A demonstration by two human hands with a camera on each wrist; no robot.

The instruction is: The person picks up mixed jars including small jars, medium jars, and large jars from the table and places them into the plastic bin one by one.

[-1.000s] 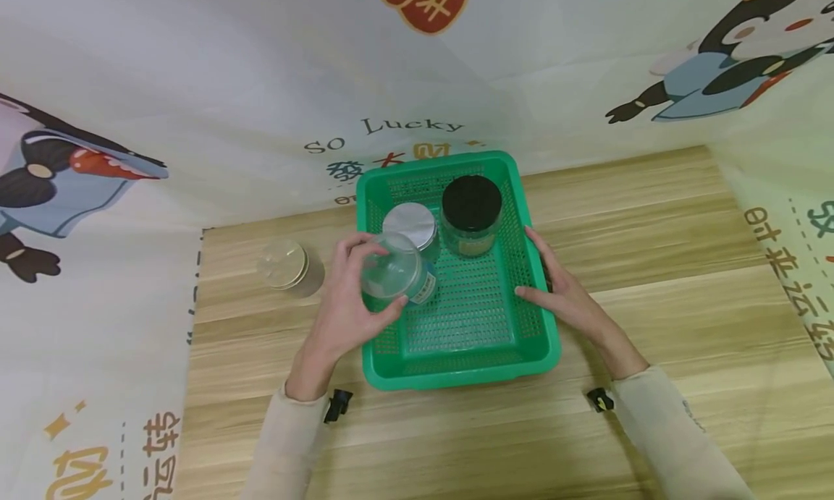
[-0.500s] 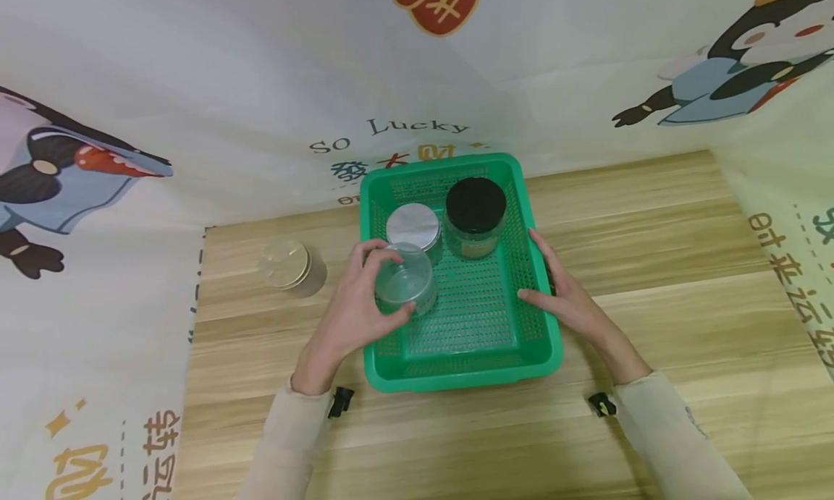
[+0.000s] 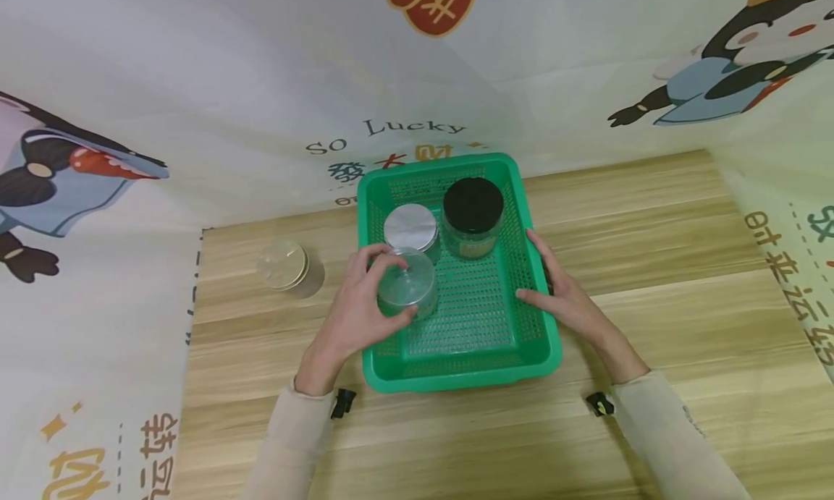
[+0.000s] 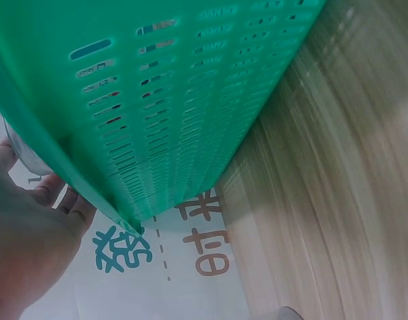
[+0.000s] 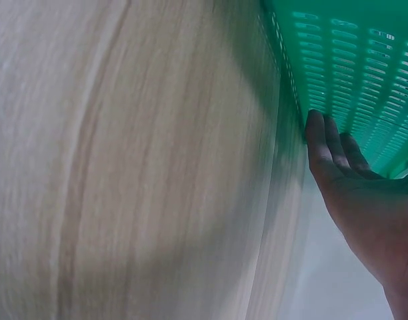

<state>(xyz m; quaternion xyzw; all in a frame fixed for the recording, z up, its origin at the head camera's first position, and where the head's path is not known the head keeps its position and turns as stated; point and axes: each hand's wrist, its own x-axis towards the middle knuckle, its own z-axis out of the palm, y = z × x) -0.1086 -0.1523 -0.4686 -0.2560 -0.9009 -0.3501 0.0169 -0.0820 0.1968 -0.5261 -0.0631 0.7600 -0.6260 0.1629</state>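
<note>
My left hand grips a clear round jar around its upper part, thumb on the near side and fingers at the far side. The jar stands upright inside the green plastic basket, toward its left wall. In the left wrist view the basket wall hides most of the jar. On the opposite side, my right hand holds the basket's right wall, thumb over the rim and fingers outside; the right wrist view has those fingers against the slotted wall. A silver-lidded jar and a black-lidded jar occupy the basket's back half.
Left of the basket, a round container with a pale gold top stands on the wooden table. A printed cloth hangs behind and at both sides. Small black clips show beside both sleeves.
Held tilted over the basket a second ago, the clear jar has come down and right and is now upright. My right hand stays on the basket wall.
</note>
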